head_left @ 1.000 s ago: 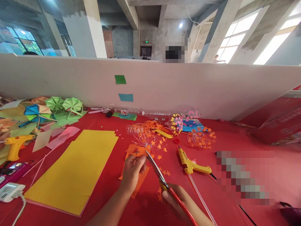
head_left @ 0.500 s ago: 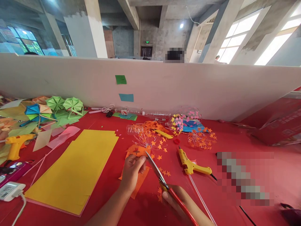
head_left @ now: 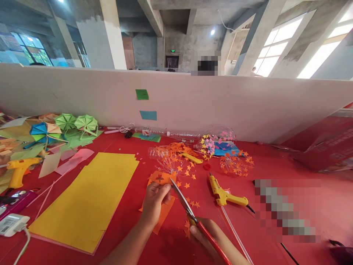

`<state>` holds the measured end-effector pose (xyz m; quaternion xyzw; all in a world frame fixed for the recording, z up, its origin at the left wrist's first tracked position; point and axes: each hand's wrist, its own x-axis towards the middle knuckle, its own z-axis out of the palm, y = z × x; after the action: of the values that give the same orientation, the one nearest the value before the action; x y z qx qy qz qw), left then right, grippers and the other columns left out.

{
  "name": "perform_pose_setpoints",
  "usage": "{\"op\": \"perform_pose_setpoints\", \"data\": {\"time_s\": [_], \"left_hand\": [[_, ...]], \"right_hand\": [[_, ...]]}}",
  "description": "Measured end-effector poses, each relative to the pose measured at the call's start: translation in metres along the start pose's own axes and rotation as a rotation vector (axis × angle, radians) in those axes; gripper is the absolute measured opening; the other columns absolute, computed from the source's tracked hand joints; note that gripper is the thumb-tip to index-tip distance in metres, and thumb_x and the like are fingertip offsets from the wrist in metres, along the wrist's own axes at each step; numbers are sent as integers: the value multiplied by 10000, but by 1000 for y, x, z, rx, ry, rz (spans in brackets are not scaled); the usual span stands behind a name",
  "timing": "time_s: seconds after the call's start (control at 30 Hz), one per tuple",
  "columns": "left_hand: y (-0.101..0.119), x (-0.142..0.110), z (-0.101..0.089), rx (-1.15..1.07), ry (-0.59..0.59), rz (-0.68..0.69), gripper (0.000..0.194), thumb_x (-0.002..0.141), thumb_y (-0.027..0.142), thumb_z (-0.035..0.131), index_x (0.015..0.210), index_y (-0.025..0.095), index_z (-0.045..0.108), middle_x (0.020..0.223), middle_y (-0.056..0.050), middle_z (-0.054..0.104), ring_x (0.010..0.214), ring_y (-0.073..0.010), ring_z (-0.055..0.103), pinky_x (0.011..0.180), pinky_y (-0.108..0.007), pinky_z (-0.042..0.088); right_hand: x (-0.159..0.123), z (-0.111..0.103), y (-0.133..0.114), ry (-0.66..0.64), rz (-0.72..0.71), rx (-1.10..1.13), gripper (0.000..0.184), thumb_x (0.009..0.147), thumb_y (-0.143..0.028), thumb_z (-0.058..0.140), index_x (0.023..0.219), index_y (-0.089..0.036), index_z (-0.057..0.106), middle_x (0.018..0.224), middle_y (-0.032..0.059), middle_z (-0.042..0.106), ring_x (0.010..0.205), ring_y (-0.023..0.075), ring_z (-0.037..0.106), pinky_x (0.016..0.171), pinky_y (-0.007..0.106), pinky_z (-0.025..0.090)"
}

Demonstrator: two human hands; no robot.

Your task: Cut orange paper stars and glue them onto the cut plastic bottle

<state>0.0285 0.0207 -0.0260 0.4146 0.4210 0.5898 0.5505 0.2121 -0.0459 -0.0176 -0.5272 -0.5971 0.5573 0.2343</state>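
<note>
My left hand (head_left: 156, 198) pinches a piece of orange paper (head_left: 166, 178) that has star-shaped holes cut in it. Another orange sheet (head_left: 164, 217) lies on the red table under that hand. In my right hand (head_left: 205, 233) is a pair of scissors (head_left: 182, 198) with red handles. Their blade tips touch the edge of the orange paper, close to my left fingertips. Small orange stars (head_left: 193, 202) lie beside the blades, and more stars are fixed to the curling strips of a cut clear plastic bottle (head_left: 172, 163) just beyond.
A yellow glue gun (head_left: 226, 193) with a clear glue stick is at right, its cord running off. Large yellow paper (head_left: 88, 195) lies left. Folded paper umbrellas (head_left: 64, 120), another glue gun (head_left: 20, 171) and a power strip (head_left: 18, 202) are farther left. A low white partition (head_left: 220, 103) stands behind.
The scissors' tips have shifted very slightly left along the paper's edge. My left hand stays in place, and the view tilts up a little.
</note>
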Motion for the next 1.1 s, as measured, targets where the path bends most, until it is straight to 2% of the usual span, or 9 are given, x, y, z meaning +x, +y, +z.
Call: {"op": "perform_pose_setpoints", "data": {"time_s": [0.2,0.37,0.63,0.87,1.1], "left_hand": [[0,0,-3,-9,-11,22,323,764,379,608,532,171,522,452,40,458,433,-76,394,472,-221,325],[1,-3,0,28,13,12,322,728,403,632,533,172,520,459,35,465,438,-83,405,467,-226,336],[10,-8,7,95,-33,1,387,728,437,630,497,184,451,447,38,422,447,-85,396,478,-230,336],[6,-6,5,116,0,-9,333,711,416,617,535,188,451,450,54,393,435,-78,362,462,-224,311],[-1,-2,-5,129,2,10,302,703,357,595,500,182,457,463,47,392,447,-79,346,464,-233,286]], "right_hand": [[4,2,-11,-63,-5,41,590,741,-761,508,612,-208,345,579,-59,307,530,91,240,477,239,196],[0,3,-4,-35,36,79,588,751,-786,459,682,-204,419,612,-48,377,533,99,298,479,225,251],[-3,6,16,19,21,84,567,789,-743,475,803,-180,543,657,-24,481,575,128,415,540,241,374],[-3,1,11,-27,-28,50,556,796,-732,480,763,-179,523,604,-44,440,569,117,392,556,234,375],[-4,0,13,34,65,52,567,774,-732,504,827,-172,575,662,-22,495,626,151,471,605,265,423]]}}
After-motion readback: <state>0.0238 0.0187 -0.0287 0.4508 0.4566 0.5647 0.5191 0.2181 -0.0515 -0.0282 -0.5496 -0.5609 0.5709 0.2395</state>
